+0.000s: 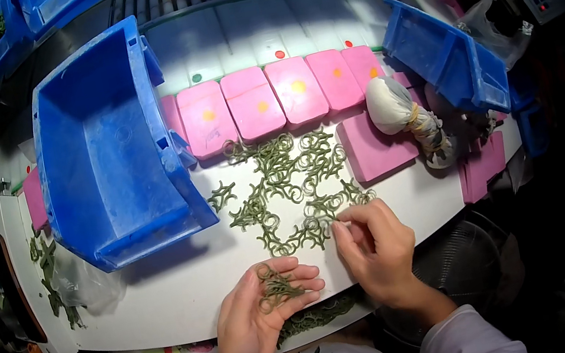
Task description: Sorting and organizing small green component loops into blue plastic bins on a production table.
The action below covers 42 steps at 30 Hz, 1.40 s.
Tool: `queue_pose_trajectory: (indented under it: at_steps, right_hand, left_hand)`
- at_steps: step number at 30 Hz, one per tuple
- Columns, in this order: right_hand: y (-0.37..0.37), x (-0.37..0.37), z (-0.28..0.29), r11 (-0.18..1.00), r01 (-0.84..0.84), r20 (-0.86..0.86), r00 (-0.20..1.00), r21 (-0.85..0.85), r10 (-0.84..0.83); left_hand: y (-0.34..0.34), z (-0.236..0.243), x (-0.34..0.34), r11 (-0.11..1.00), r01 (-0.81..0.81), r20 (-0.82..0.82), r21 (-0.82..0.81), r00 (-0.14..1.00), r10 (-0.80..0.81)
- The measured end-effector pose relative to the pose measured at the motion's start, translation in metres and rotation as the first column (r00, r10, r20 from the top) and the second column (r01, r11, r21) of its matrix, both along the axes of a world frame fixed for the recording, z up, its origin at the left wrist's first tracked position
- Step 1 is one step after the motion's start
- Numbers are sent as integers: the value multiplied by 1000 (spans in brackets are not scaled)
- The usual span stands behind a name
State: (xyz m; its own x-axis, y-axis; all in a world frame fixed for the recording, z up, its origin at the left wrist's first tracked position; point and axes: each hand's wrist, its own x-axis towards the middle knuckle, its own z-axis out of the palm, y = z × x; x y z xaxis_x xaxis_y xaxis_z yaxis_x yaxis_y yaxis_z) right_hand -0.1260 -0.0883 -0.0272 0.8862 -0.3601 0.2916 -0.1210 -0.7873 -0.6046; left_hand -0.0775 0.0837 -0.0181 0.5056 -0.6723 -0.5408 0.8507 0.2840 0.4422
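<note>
My left hand [249,311] is turned palm up near the front edge of the white table, cradling several small olive-green pieces [278,288] with round loops and short branching arms. To its right, my right hand [378,244] hovers at the near right end of a loose spread of the same green pieces [276,162]. Its thumb and forefinger are pressed together; whatever lies between them is too small or hidden to make out. The spread covers the middle of the white table [161,304], just in front of a row of pink blocks [253,102].
A large blue bin [107,147] lies tilted at the left, its hollow facing me. Another blue bin [447,57] and a cloth-wrapped bundle tied with bands [396,111] are at the right, beside a pink block [379,144]. A clear plastic bag [90,286] sits front left.
</note>
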Motion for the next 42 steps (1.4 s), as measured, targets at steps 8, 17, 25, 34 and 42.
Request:
queue_pose_trajectory:
  at_steps: [8, 17, 25, 34, 42]
  right_hand:
    - [6, -15, 27, 952, -168, -78, 978, 257, 194]
    - [17, -12, -1, 1000, 1, -146, 989, 2, -1]
    - [11, -14, -2, 998, 55, -169, 984, 22, -50]
    - [9, -11, -3, 999, 39, -115, 993, -23, -42]
    - [7, -23, -5, 998, 58, -124, 991, 9, -57]
  left_hand:
    - [-1, 2, -3, 997, -75, -29, -12, 997, 75]
    - [8, 3, -3, 994, -102, 94, 51, 991, 96]
    - [7, 11, -1, 997, -26, 36, 66, 999, 23]
    - [4, 22, 3, 984, 37, 39, -172, 999, -30]
    - [5, 26, 1, 955, -19, -66, -296, 998, -1]
